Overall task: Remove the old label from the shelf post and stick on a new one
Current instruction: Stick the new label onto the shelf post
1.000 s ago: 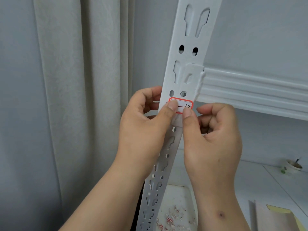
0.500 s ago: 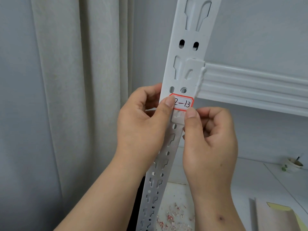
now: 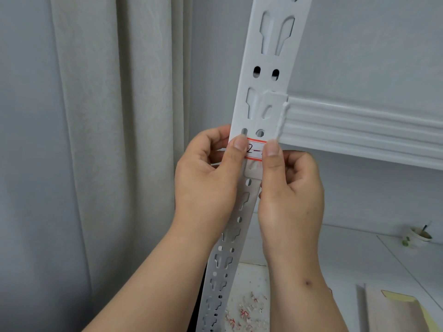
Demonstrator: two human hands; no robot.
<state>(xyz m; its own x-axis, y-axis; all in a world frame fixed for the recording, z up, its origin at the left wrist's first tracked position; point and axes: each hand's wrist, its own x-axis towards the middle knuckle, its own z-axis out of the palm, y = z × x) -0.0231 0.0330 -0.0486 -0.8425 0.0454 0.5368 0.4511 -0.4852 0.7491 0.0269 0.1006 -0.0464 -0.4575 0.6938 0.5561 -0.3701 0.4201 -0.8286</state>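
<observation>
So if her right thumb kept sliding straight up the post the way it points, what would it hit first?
Probably the shelf beam's end bracket on the shelf post. The right hand thumb already presses the label; depth is unclear.

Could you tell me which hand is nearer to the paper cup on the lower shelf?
Right. The right hand presses the label on the post, on the side toward the paper cup; the left hand lies beyond it, farther left.
</observation>
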